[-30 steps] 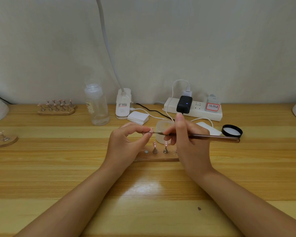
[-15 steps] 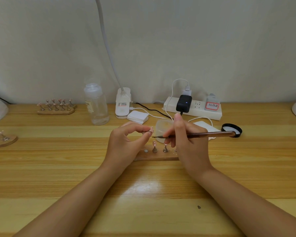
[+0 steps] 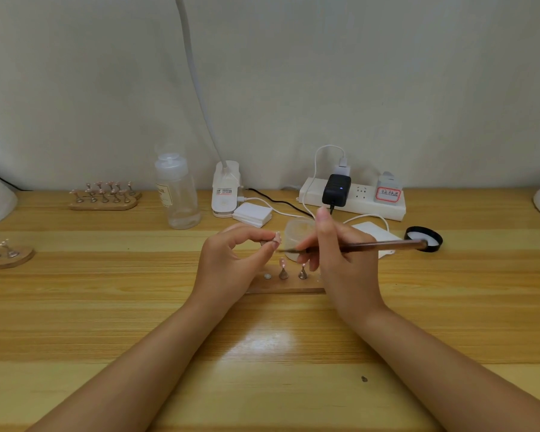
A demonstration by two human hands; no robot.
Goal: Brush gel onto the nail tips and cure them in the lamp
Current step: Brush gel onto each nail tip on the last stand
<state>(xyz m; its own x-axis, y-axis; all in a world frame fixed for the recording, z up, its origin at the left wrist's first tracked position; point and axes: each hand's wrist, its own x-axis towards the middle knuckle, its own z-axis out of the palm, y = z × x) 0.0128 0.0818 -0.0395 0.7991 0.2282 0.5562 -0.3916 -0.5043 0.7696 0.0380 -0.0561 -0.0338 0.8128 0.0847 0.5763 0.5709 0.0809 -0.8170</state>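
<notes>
Wooden tabletop (image 3: 75, 307) carries a wooden stand (image 3: 289, 288) at centre. Just above the stand, the left hand (image 3: 231, 263) pinches a nail tip (image 3: 276, 237) between curled fingers. The right hand (image 3: 343, 260) grips a brush (image 3: 371, 245), bristles near the tip.

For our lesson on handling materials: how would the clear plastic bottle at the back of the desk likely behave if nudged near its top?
The clear plastic bottle stands tall on a narrow base, so a push near the cap would probably tip it. It looks nearly empty, with only a little liquid at the bottom, so it is likely light and would slide easily on the smooth wooden desk. Lying down, its round body would probably roll.
</notes>
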